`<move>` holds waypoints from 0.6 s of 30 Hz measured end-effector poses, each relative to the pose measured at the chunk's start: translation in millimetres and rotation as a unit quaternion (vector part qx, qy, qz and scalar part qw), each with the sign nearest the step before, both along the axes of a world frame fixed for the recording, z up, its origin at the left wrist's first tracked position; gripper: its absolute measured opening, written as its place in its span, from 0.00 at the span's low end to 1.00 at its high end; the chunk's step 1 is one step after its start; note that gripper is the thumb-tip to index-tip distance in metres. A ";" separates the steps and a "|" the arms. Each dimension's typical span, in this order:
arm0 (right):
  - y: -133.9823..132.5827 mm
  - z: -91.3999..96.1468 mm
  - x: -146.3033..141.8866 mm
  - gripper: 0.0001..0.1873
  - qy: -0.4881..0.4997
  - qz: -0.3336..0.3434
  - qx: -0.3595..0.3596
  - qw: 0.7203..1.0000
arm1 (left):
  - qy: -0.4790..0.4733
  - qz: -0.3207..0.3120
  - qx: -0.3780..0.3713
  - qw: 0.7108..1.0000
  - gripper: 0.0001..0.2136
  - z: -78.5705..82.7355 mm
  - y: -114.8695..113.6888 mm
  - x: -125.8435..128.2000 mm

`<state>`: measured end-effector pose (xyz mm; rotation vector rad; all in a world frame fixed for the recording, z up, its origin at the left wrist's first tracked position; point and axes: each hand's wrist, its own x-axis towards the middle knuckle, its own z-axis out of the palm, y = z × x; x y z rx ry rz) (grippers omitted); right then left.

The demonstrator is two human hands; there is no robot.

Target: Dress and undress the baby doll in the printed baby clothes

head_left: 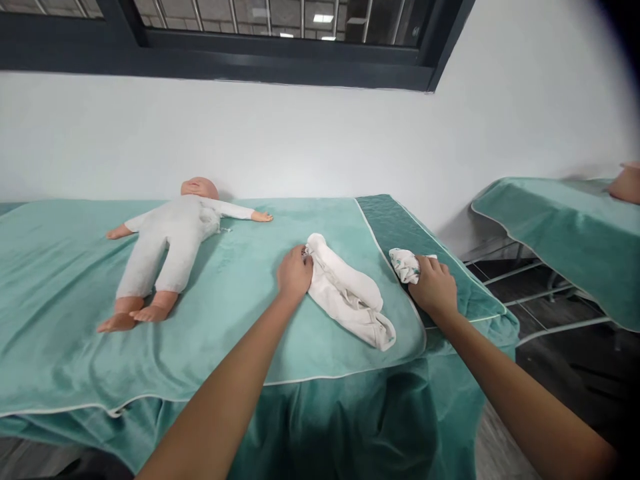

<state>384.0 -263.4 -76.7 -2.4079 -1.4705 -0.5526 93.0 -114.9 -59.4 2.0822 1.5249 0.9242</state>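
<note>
Left hand (295,270): fingers curled in, grasping the near-left end of the folded white baby trousers (353,280) (probably trousers; two leg-like lengths, doubled up). Garment lies flat just right of that hand, running off toward the right and closer to the wearer. Small dark patch at the fingertips, too small to tell what.

Right hand (435,287): closed around a bunched white cloth with green print (404,265); the wad pokes out left of the knuckles. Exact item can't be told, too crumpled. Hand rests over the dark green bed cover (377,217), just past the light green sheet (250,320).

Doll (173,213) in a white bodysuit lies on its back, left of and beyond the left hand, one arm stretched that way, not touching.

Handling, my judgement: left grip is best on the edge only, thumb and fingers on all layers so the fold doesn't slip. Right hand does better with a looser hold; squeezing adds creases. Keep the two cloths apart so they don't snag. Lift rather than drag, since the soft sheet would likely ruck up under either hand.
</note>
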 end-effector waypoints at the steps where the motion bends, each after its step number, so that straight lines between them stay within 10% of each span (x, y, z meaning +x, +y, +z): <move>1: 1.1 0.1 0.4 0.21 0.002 -0.002 0.000 1.000 | 0.000 0.000 -0.002 1.000 0.15 0.1 2.7 1.8; 18: -19.1 14.7 -42.9 0.37 0.109 -0.038 0.022 0.993 | -0.254 -0.082 -0.196 0.943 0.16 27.4 10.2 -24.7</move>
